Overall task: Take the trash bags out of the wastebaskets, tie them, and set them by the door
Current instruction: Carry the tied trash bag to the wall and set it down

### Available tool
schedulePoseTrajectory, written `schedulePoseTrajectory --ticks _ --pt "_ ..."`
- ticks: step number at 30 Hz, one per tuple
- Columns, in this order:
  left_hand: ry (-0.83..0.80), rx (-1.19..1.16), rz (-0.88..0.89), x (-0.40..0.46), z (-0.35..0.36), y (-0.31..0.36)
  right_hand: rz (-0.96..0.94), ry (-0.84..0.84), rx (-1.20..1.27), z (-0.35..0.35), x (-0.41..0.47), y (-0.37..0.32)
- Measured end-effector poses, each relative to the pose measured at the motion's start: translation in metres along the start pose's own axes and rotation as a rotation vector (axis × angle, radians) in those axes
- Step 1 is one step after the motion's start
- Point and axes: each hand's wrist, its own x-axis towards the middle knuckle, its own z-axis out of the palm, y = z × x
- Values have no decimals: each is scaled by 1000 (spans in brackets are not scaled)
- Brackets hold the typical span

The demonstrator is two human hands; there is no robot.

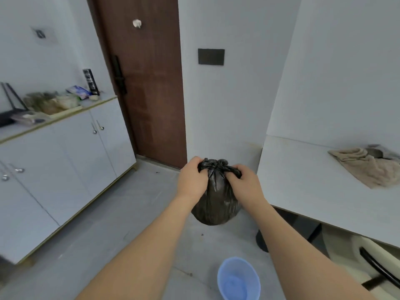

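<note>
1. The left hand [192,178] and the right hand [243,180] are both raised in front of the person, fingers curled around the gathered top of one black trash bag [216,204], each pinching a bunch of plastic on its own side of the neck.
2. The fingertips of both hands are buried in the folds of plastic, so the exact grip is hidden. Whether the twisted top is a finished knot is hard to tell.
3. The bag's round body hangs between and below the two wrists; whether its bottom touches the grey floor [108,224] is unclear.
4. One light blue wastebasket [238,280] stands on the floor nearer the person, its lower edge cut off by the frame.
5. One brown door [147,83] stands beyond the bag, slightly to its left.
6. One white cabinet [65,159] on the left carries blurred clutter that cannot be identified.
7. One white counter [313,180] on the right holds one crumpled beige cloth [363,165], partly cut off.
</note>
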Motion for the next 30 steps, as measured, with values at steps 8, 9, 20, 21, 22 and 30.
schedulePoseTrajectory --ticks 8,9,20,21,22,30 --pt "89 19 -72 65 -61 -54 -19 -79 20 84 50 -41" --pt "80 5 -77 76 -63 -60 -15 -74 20 91 59 -41" --pt "-61 43 0 240 -60 -105 31 -17 40 153 208 -27" --pt "-81 70 17 256 -60 -108 37 -9 47 158 223 -27" --pt "-92 87 30 272 -60 -110 40 4 54 164 237 -28" --pt "-235 102 36 385 -65 -156 103 16 31 219 331 -26"
